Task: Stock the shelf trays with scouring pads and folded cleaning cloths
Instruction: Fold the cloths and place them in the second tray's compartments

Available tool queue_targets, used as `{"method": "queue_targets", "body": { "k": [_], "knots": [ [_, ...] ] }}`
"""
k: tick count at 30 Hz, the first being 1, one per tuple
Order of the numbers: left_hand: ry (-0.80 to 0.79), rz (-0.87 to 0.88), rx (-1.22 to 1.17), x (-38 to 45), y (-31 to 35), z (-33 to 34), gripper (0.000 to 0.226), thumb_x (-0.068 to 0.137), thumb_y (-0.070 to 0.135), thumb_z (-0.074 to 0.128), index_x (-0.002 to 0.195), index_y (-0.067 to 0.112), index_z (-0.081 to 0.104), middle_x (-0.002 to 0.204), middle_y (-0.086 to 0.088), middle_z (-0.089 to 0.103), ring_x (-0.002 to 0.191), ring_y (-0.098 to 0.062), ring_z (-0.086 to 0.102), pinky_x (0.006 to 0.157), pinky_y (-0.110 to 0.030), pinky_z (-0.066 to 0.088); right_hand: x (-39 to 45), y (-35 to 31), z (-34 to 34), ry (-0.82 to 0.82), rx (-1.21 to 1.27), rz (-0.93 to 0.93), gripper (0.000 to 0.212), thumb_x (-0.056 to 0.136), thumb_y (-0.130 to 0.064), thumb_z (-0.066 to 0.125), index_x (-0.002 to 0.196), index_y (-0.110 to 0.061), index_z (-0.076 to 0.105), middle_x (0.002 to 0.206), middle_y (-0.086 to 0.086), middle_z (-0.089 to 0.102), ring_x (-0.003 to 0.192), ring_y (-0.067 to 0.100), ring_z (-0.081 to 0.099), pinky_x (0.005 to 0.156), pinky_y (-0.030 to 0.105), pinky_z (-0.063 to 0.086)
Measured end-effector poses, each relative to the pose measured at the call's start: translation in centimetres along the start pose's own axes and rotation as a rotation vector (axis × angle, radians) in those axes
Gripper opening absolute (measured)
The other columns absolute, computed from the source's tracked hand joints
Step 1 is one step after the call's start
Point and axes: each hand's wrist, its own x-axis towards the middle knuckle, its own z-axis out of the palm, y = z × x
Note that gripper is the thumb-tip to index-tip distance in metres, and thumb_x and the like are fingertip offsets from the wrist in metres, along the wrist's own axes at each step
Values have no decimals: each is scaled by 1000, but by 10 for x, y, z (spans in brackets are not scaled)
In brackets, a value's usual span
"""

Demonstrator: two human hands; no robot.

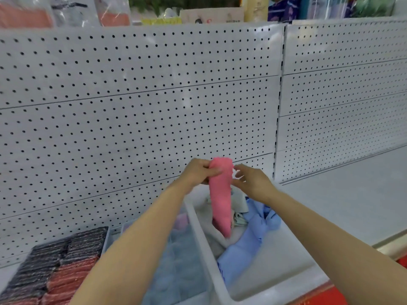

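Scouring pads (55,267) bottom-left, black & red stacks, cut off by frame edge, too blurred to count. 2 forearms cover part of the divided tray (176,260) w/ grey-blue cloths. White bin (204,238) holds crumpled blue cloth (246,245) + grey ones. Left hand (198,172) pinches top of 1 pink cloth (220,194), hanging over bin; right hand (253,181) fingers spread loose at its edge. Pegboard (143,95) behind.
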Motion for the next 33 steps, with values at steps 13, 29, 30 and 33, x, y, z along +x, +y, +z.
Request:
{"method": "queue_targets", "body": {
  "k": [13, 29, 30, 33],
  "knots": [
    [84, 342, -150, -96, 109, -96, 19, 89, 16, 70, 103, 5, 73, 94, -8, 76, 88, -20, 73, 81, -30, 58, -2, -108, 3, -22, 889, -37, 12, 77, -8, 77, 88, -11, 73, 79, 2, 75, 71, 13, 70, 62, 26, 56],
    [149, 361, -60, -155, 69, -159, 26, 82, 15, 76, 107, 14, 73, 103, -1, 75, 99, -11, 69, 89, -24, 52, 13, -178, 18, -51, 957, -43, 34, 88, 10, 46, 102, -6, 72, 70, 4, 66, 50, 10, 52, 42, 18, 38],
    [258, 330, -80, -148, 62, -163, 31, 82, 21, 77, 111, 16, 71, 105, 2, 74, 98, -10, 69, 91, -27, 53, 12, -181, 19, -47, 953, -65, 31, 89, 9, 50, 101, -7, 73, 71, 4, 65, 50, 9, 50, 42, 19, 38],
    [165, 138, -95, -137, 42, -164, 51, 84, 33, 75, 130, 17, 59, 116, 3, 69, 103, -12, 68, 97, -35, 53, 11, -190, 24, -32, 943, -132, 26, 87, 5, 56, 95, -11, 75, 82, 12, 69, 62, 15, 56, 51, 26, 43]
  ]
}}
